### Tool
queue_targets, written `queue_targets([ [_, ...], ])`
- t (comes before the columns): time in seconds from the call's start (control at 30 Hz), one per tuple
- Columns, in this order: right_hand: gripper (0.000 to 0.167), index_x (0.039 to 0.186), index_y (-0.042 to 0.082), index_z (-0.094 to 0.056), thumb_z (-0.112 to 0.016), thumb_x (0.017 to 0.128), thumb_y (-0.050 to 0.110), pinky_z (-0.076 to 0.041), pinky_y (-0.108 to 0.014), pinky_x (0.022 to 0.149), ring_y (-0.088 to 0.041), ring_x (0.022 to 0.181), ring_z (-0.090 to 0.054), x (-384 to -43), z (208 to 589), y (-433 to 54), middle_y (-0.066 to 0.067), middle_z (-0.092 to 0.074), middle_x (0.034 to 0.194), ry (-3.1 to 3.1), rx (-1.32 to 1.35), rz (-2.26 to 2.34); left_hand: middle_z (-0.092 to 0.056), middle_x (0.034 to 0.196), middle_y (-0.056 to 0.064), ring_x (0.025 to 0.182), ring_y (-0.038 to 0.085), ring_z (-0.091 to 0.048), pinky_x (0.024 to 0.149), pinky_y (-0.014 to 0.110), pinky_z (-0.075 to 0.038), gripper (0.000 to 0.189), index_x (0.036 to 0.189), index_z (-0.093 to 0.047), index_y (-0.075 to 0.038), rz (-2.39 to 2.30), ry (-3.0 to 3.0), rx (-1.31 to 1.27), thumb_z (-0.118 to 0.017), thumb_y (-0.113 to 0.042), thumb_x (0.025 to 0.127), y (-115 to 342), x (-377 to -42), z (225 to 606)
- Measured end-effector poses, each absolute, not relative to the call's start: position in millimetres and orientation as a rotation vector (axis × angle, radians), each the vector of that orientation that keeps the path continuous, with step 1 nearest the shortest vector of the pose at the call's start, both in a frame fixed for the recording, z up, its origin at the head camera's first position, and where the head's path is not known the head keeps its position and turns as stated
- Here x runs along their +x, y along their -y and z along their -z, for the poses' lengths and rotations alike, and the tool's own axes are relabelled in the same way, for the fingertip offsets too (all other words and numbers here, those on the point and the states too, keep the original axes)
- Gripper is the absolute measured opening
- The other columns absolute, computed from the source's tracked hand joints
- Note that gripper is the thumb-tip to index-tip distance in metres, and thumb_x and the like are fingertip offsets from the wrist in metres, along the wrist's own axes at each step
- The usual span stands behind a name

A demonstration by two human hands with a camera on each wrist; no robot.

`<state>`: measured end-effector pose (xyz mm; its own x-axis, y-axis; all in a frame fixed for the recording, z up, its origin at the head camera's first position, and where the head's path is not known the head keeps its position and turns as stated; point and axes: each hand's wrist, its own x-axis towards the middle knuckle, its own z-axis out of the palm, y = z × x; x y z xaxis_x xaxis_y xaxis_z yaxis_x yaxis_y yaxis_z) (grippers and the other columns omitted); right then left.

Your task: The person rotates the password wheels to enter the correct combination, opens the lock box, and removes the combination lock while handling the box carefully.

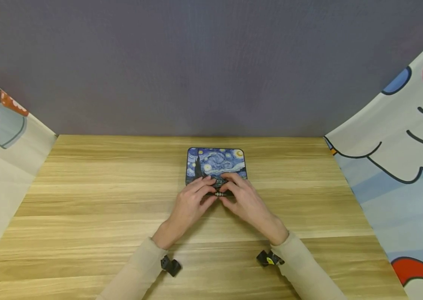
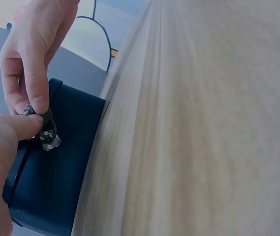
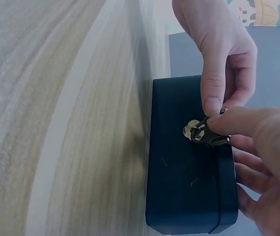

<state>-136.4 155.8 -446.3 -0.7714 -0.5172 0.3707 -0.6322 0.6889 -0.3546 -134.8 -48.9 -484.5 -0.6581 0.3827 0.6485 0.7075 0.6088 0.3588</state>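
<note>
A tin box (image 1: pixel 215 160) with a swirling night-sky painting on its lid stands on the table; the wrist views show its dark blue side (image 3: pixel 179 187). A small combination padlock (image 1: pixel 219 193) with number dials hangs at the metal clasp (image 2: pixel 52 143) on the box's front. My left hand (image 1: pixel 190 201) pinches the padlock from the left, thumb and fingertips on it. From the right, my right hand (image 1: pixel 248 203) pinches it as well, its other fingers against the lid. Fingertips cover part of the padlock; whether its shackle is closed I cannot tell.
The wood-grain table (image 1: pixel 102 208) stretches around the box. A grey panel (image 1: pixel 196 75) rises behind it, with cartoon-printed cloths (image 1: pixel 395 166) at both sides. Each sleeve carries a small black wrist camera (image 1: pixel 171 266).
</note>
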Motion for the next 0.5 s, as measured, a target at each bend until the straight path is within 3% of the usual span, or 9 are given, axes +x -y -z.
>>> queue_targets([
  [0.5,0.02,0.098,0.008,-0.073,-0.087,0.084,0.009,-0.056,-0.055,0.103,-0.035,0.119,-0.064,-136.3,446.9,-155.6,-0.015,-0.062,0.134,2.656,0.918,-0.709,-0.075,0.121,0.009,0.12,0.026,-0.069,0.114,0.039,-0.05,0.021,0.101,-0.079,-0.009,0.818,2.309,-0.891,-0.087,-0.018,0.084,51.2,-135.6,482.8],
])
